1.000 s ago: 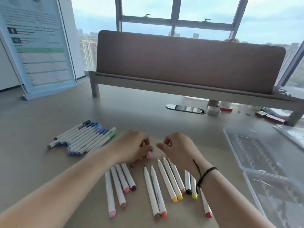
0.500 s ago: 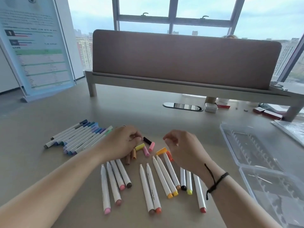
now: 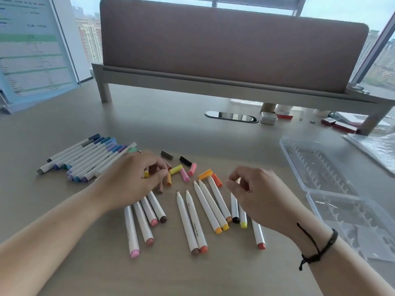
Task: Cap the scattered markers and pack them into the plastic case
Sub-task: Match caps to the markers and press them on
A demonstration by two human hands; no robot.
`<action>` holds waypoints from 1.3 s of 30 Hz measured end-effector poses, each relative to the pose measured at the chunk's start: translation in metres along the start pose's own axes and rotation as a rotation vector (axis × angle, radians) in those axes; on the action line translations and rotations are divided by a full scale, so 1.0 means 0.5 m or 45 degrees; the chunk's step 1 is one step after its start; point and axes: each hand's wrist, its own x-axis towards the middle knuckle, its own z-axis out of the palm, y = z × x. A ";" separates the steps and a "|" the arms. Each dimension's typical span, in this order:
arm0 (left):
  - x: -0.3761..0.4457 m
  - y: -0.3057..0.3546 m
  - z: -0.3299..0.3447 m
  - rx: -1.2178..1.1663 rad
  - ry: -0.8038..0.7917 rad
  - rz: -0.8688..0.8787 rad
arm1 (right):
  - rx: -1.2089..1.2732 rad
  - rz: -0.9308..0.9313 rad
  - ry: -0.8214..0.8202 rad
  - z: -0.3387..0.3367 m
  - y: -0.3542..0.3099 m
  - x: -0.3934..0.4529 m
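Note:
Several white uncapped markers (image 3: 192, 221) lie side by side on the desk in front of me, coloured ends toward me. Beyond them, loose coloured caps (image 3: 176, 169) are scattered. My left hand (image 3: 130, 182) rests over the left caps and pinches a brown cap (image 3: 152, 169) between thumb and fingers. My right hand (image 3: 260, 199) hovers over the right markers, fingers curled, thumb and forefinger closed round a pale marker tip (image 3: 238, 180). A row of capped blue, purple and green markers (image 3: 89, 161) lies at the left. The open clear plastic case (image 3: 320, 167) sits at the right, with no markers in it.
A raised shelf with a brown fabric screen (image 3: 230, 45) spans the back of the desk. A standing printed sign (image 3: 32, 50) is at the far left. A cable slot (image 3: 232, 116), a small white box (image 3: 268, 118) and red items (image 3: 339, 124) lie under the shelf.
My hands have moved apart, uncovering the loose caps between them. My left hand has closed on the brown cap. My view has tilted down and closer to the desk.

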 end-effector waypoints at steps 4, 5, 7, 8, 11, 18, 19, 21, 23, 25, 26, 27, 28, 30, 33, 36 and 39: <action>-0.010 0.011 -0.002 -0.116 -0.018 0.032 | -0.184 0.014 -0.091 -0.004 -0.004 -0.005; -0.011 0.012 -0.003 -0.116 -0.014 0.043 | -0.208 0.006 -0.094 -0.004 -0.004 -0.005; -0.012 0.013 -0.003 -0.117 -0.008 0.040 | -0.252 -0.020 -0.091 0.000 -0.004 -0.004; -0.012 0.011 -0.003 -0.117 -0.007 0.030 | -0.267 -0.030 -0.089 0.003 -0.003 -0.005; -0.011 0.005 0.000 -0.086 -0.003 -0.009 | -0.284 -0.046 -0.092 0.008 -0.006 -0.007; -0.005 -0.014 0.004 -0.053 0.051 -0.034 | -0.260 0.024 -0.053 0.019 -0.009 -0.006; -0.003 -0.015 0.006 -0.046 0.043 -0.027 | -0.250 0.036 -0.049 0.019 -0.011 -0.006; 0.002 -0.018 0.011 -0.032 0.032 -0.025 | -0.181 0.057 -0.044 0.018 -0.020 -0.006; 0.013 -0.016 0.015 0.018 0.013 -0.021 | 0.039 0.101 0.015 0.015 -0.027 0.001; 0.033 -0.006 0.016 0.077 -0.030 -0.006 | 0.357 0.191 0.148 0.013 -0.031 0.017; 0.046 0.003 0.015 0.086 -0.060 -0.003 | 0.543 0.253 0.210 0.011 -0.033 0.025; 0.060 0.011 0.016 0.089 -0.091 -0.002 | 0.746 0.316 0.242 0.008 -0.036 0.034; 0.076 0.019 0.019 0.109 -0.135 0.005 | 0.952 0.370 0.238 0.005 -0.041 0.042; 0.110 0.034 0.029 0.232 -0.261 0.063 | 1.309 0.441 0.164 -0.002 -0.054 0.053; 0.147 0.052 0.046 0.326 -0.460 0.094 | 1.614 0.483 0.083 -0.009 -0.066 0.068; 0.171 0.063 0.055 0.389 -0.551 0.066 | 1.770 0.492 0.069 0.003 -0.063 0.071; 0.173 0.062 0.057 0.488 -0.406 0.091 | 1.772 0.446 0.074 0.017 -0.054 0.059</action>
